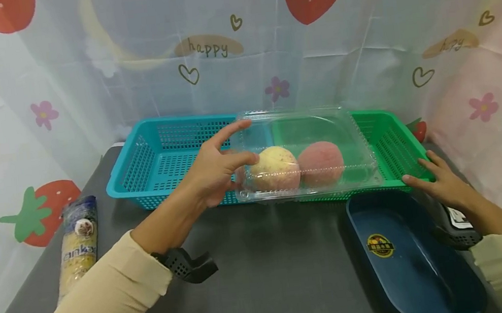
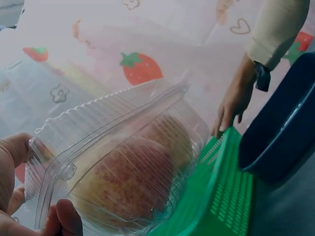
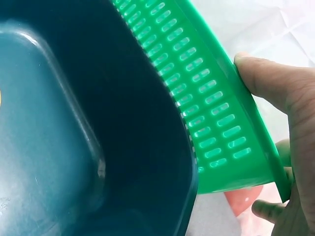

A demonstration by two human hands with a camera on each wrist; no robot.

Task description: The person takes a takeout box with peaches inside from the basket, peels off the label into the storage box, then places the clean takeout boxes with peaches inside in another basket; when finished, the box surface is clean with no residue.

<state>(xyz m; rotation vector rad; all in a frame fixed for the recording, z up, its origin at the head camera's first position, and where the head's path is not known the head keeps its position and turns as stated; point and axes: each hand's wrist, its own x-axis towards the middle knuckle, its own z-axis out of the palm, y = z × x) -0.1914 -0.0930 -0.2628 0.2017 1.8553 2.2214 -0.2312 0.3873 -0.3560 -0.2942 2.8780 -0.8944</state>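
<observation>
My left hand grips the left end of a clear plastic clamshell box, thumb on the near side. Two peaches lie inside: a yellowish peach nearer the hand and a pink peach to its right. In the left wrist view the box is tilted, with its lid down. It is held above the blue basket and the green basket. At the green basket's right front corner, my right hand holds the rim, its thumb against the edge.
A dark blue tub stands in front of the green basket, under the right forearm. On the left of the grey table lies a printed plastic packet, partly covered by the left sleeve. A patterned curtain hangs behind the baskets.
</observation>
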